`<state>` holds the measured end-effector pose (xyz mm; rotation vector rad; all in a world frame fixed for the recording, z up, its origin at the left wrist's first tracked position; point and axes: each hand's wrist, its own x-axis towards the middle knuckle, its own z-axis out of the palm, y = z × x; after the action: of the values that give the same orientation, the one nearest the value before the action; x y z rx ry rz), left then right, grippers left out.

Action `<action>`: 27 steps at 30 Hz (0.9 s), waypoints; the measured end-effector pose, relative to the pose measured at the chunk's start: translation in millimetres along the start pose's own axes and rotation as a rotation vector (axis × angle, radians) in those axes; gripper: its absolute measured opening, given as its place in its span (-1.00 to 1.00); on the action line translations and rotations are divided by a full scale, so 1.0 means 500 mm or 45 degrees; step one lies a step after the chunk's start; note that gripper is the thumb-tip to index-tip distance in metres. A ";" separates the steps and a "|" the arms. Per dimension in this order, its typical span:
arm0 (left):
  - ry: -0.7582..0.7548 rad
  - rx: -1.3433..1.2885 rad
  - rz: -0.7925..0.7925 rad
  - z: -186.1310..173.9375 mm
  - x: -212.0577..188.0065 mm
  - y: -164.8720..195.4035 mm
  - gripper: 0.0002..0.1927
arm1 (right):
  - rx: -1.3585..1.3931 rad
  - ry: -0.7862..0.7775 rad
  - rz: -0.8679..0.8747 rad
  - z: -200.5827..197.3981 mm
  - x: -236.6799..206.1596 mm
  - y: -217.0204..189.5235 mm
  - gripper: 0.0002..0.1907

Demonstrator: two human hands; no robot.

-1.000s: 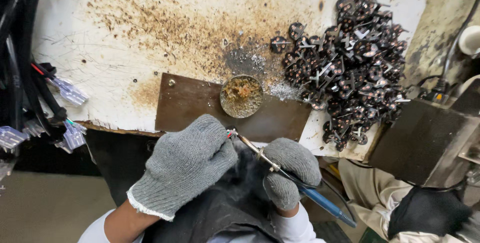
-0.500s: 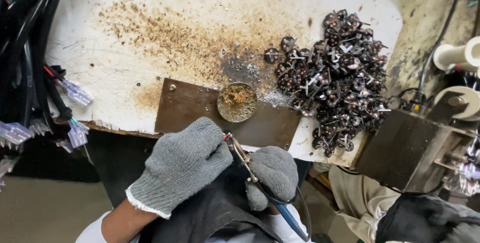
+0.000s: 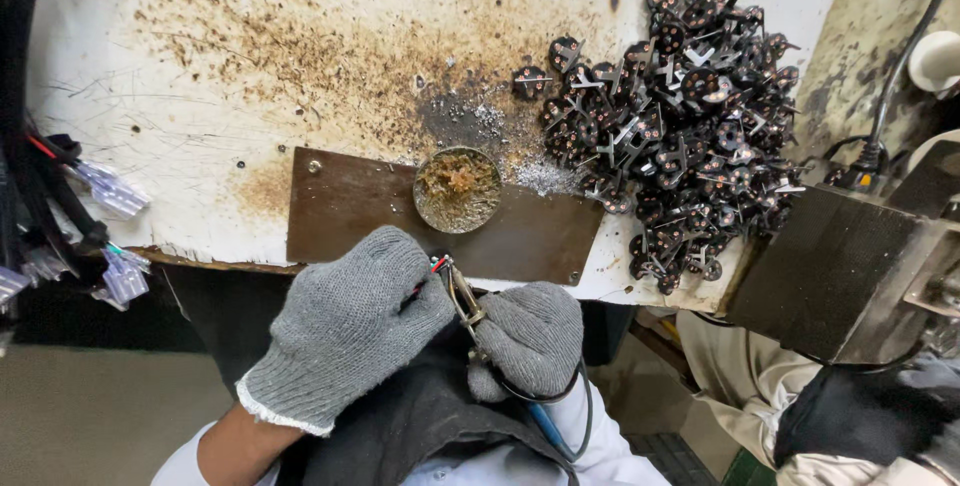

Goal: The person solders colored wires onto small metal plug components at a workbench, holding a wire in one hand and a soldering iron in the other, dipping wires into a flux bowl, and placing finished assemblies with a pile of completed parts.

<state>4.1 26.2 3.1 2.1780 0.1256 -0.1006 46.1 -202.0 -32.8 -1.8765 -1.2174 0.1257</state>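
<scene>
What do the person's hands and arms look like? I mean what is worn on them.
Both hands wear grey knitted work gloves. The left glove has a paler, slightly frayed edge at its cuff, and the forearm behind it is bare. The right glove meets a white sleeve. No markings show on either glove.

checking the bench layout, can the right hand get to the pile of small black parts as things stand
Probably yes. The right hand sits at the bench edge just below the pile of black parts, with only the bare brown plate corner between. But it is gripping a soldering tool, so its fingers aren't free.
</scene>
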 end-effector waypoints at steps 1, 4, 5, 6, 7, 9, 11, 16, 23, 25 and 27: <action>0.001 -0.004 -0.012 0.001 -0.001 -0.001 -0.75 | 0.002 0.001 0.008 0.001 -0.004 0.001 -0.59; -0.011 -0.012 -0.016 0.005 -0.006 -0.006 -0.76 | 0.019 0.025 0.012 0.005 -0.015 0.004 -0.57; -0.015 -0.009 -0.005 0.006 -0.006 -0.008 -0.76 | 0.034 0.047 0.006 0.005 -0.017 0.004 -0.57; -0.014 -0.004 0.007 0.006 -0.007 -0.008 -0.76 | 0.048 0.068 -0.004 0.006 -0.017 0.004 -0.56; -0.010 0.001 0.022 0.006 -0.006 -0.008 -0.76 | 0.042 0.081 -0.005 0.006 -0.017 0.004 -0.58; 0.002 -0.006 0.034 0.003 -0.004 -0.007 -0.77 | 0.031 0.105 -0.012 0.007 -0.014 0.005 -0.61; 0.006 -0.011 0.045 0.000 -0.002 -0.003 -0.79 | 0.002 0.137 0.003 0.011 -0.012 0.006 -0.60; 0.033 -0.026 0.091 -0.001 0.000 -0.003 -0.81 | 0.084 0.400 0.116 0.026 -0.042 0.006 -0.66; 0.064 -0.095 0.079 0.003 -0.010 -0.014 -0.82 | 0.631 1.229 0.248 -0.044 -0.078 -0.045 -0.61; 0.045 -0.101 0.060 0.001 -0.009 -0.011 -0.82 | 1.170 1.434 0.240 -0.055 -0.057 -0.052 -0.66; 0.069 -0.070 0.080 -0.001 -0.006 -0.006 -0.81 | 1.712 1.614 0.187 -0.044 -0.028 -0.045 -0.67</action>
<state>0.9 28.3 1.4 2.1283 0.0892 -0.0021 34.1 -223.3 -8.2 -0.5241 0.0436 -0.1430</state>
